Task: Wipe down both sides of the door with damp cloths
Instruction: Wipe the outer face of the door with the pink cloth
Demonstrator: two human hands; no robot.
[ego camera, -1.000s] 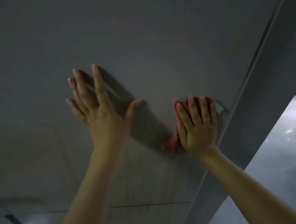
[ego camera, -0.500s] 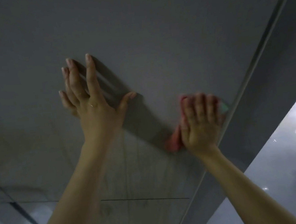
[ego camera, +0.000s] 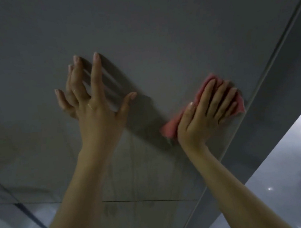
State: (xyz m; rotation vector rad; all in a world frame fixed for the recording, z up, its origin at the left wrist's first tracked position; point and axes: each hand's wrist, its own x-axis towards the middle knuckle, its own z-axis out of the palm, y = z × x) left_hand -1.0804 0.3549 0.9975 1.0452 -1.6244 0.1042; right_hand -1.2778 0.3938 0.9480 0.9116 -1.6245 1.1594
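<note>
The right hand (ego camera: 205,112) presses a pink cloth (ego camera: 169,129) flat against the grey door (ego camera: 138,32), fingers straight and laid over the fabric, not curled round it. The cloth sits close to the door's right edge (ego camera: 263,77), its corners poking out above the fingertips and below the heel of the palm. The left hand (ego camera: 89,101) is spread wide on the bare panel, well to the left of the cloth, fingers straight and apart – it holds nothing and looks to be bracing the door.

The step in hand, as I read it, is wiping this face near the edge. Faint streaks run down the panel below the hands, which suggests that part is already damp, though the dim light makes this uncertain. How much of this face is done I cannot tell, and the far side is out of view.

The next move calls for steady flat pressure while the cloth slides along the edge or back across the panel – with the left hand keeping the door from swinging
</note>
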